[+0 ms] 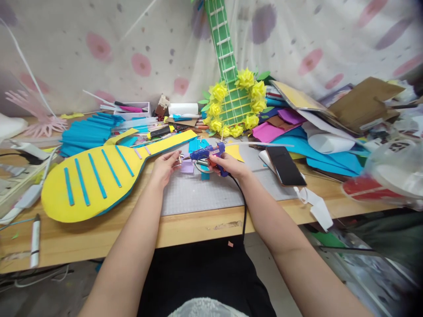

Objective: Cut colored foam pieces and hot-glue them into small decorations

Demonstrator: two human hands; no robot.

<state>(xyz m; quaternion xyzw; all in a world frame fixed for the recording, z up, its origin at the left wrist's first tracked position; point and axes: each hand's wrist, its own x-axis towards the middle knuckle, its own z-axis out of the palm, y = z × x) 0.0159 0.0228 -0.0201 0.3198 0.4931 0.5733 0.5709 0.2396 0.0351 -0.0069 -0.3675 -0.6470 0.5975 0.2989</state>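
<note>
My right hand is wrapped round a blue hot glue gun, with a small red light glowing by the fingers. The gun's nozzle points left, toward my left hand. The fingertips of that hand are pinched together round a small pale piece too tiny to name, close to the nozzle. Under the gun, purple paper and bits of blue paper lie on a grey cutting mat. Left of my hands rests a yellow guitar-shaped cutout with blue strips and a blue edge.
A green instrument-shaped piece with yellow flowers leans on the back curtain. A phone lies to the right, near coloured sheets and a clear tub. The gun's black cord hangs over the table edge. A marker lies front left.
</note>
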